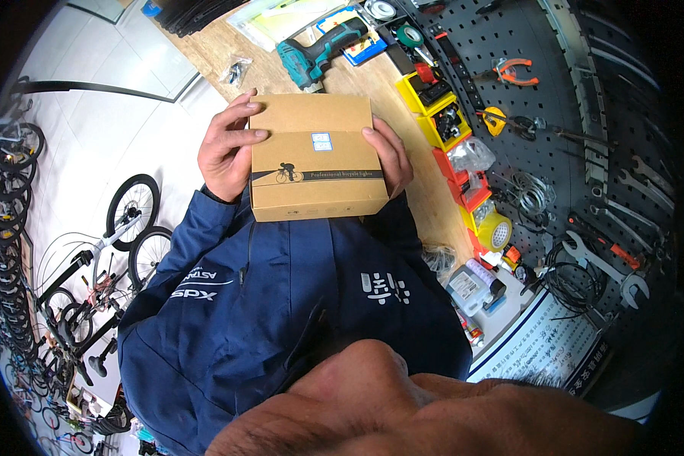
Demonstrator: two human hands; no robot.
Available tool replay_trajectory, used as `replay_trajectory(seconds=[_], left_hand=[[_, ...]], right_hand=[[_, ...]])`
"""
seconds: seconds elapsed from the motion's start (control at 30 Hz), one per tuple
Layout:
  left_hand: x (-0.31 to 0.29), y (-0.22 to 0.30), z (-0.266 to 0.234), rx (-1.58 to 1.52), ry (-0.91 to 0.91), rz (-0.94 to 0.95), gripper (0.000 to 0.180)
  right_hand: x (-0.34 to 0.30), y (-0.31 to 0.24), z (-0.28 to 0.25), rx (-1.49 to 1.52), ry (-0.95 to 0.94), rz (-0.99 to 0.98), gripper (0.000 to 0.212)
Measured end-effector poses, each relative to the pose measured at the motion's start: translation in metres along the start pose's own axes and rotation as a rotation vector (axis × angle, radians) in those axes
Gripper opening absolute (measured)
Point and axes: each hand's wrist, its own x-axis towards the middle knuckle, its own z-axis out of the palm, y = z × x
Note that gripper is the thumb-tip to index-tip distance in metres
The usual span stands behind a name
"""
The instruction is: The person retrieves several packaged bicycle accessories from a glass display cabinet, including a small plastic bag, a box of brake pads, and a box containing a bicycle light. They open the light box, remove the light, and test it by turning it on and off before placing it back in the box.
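We hold the brown cardboard box [317, 156] at picture centre above the wooden bench [228, 53]: our left hand [226, 148] clamps its 9 o'clock edge, our right hand [390, 156] its 3 o'clock edge. A teal drill [319, 53] lies at 12 o'clock.

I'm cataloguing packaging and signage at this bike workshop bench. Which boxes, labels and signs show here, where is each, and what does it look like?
Cardboard box: brown, rectangular, held between left hand and right hand.
Sticker: small, white and blue, on the box top.
Printed band: dark strip with a cyclist figure, across the box.
Blue packet: flat, on the workbench beside the teal drill.
Placard: white sheet, dark blue border, lower right.
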Motion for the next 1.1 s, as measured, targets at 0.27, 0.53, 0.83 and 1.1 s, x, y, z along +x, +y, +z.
replay_trajectory(seconds=[0.27,0.53,0.83,1.1], left_hand=[[-0.001,-0.008,-0.003,0.130,0.030,-0.137,0.014],[0.005,-0.015,-0.016,-0.050,0.109,-0.926,0.035],[0.075,0.002,-0.027,-0.192,0.020,-1.065,0.027],[0.147,0.048,-0.023,-0.475,-0.200,-0.909,0.055]], right_hand=[[0.000,-0.002,-0.009,0.078,-0.238,0.274,0.037],[0.010,0.029,0.023,0.086,-0.467,0.902,0.046],[0.075,0.069,-0.003,0.674,-0.754,0.490,0.118],[0.154,0.086,-0.013,1.011,-0.674,0.627,0.109]])
